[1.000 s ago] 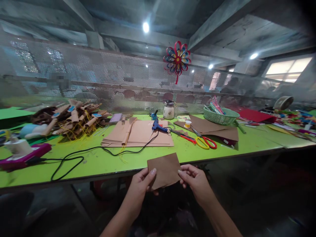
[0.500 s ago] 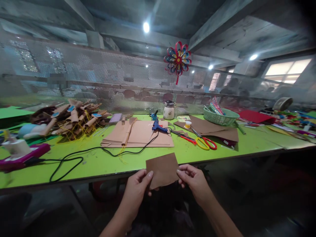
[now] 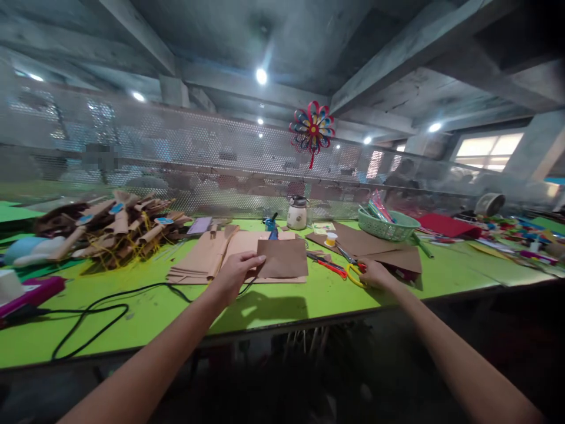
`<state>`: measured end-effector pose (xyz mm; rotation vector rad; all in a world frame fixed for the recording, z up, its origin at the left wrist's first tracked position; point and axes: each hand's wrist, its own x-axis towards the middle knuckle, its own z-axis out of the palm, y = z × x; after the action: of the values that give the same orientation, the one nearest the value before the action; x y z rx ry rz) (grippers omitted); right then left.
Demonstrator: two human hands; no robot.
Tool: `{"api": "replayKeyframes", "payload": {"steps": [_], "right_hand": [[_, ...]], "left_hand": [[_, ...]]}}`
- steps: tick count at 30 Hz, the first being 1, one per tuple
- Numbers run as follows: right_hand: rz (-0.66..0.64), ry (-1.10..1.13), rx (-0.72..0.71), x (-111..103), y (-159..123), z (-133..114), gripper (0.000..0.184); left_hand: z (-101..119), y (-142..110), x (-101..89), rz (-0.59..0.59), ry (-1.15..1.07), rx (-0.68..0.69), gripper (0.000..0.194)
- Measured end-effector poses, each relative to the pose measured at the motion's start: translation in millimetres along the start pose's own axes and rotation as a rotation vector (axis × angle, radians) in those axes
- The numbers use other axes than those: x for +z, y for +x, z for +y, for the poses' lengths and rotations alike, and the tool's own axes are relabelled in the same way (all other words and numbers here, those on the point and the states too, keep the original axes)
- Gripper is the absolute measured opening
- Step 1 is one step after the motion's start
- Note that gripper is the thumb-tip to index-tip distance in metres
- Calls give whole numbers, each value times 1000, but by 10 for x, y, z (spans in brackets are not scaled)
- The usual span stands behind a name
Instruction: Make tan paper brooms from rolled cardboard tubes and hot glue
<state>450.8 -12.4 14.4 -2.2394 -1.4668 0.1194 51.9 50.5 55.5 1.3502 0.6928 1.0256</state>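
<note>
My left hand (image 3: 236,274) pinches the left edge of a brown piece of paper (image 3: 282,259), raised over the table. Behind it lies a stack of light brown paper sheets (image 3: 194,259), and the paper covers most of a blue glue gun (image 3: 273,233). At the right, my right hand (image 3: 375,275) is closed at the red handle of a pair of scissors (image 3: 355,275) with red and yellow handles. The scissors' blades point away, toward a small yellow-and-white spool (image 3: 331,239). Dark-bladed scissors with orange-red handles (image 3: 332,269) lie to their left.
Rolled brown paper pieces with yellow strings (image 3: 128,229) are heaped at the left. A black cord (image 3: 145,288) crosses the green table (image 3: 265,312) from a purple power strip (image 3: 39,297). A white jar (image 3: 297,215) and a green basket (image 3: 388,227) stand at the back.
Both hands have moved forward over the table. My right hand has let go of the brown paper and closed at the scissors' red handle. My left hand keeps the paper.
</note>
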Motion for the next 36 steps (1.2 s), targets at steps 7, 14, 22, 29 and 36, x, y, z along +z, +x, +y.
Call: {"api": "replayKeyframes", "payload": {"steps": [7,14,22,29,36], "right_hand": [[-175,-71,91,37,260,-13,20],[-82,59,25,-285,-273,62,35],[-468,1318,-40,437,-1983,-666,50],[-710,1779,-22,1088,-2073,-1215,42],[-638,1803,-5,1210,-2011,-1160,45]], "left_hand": [[-294,251,46,18,-110,-18,22],[-346,190,-27,32,-243,-36,18],[-307,186,30,24,-283,-56,17],[-345,168,-17,25,-261,-77,15],[-377,175,-12,-11,-275,-56,15]]}}
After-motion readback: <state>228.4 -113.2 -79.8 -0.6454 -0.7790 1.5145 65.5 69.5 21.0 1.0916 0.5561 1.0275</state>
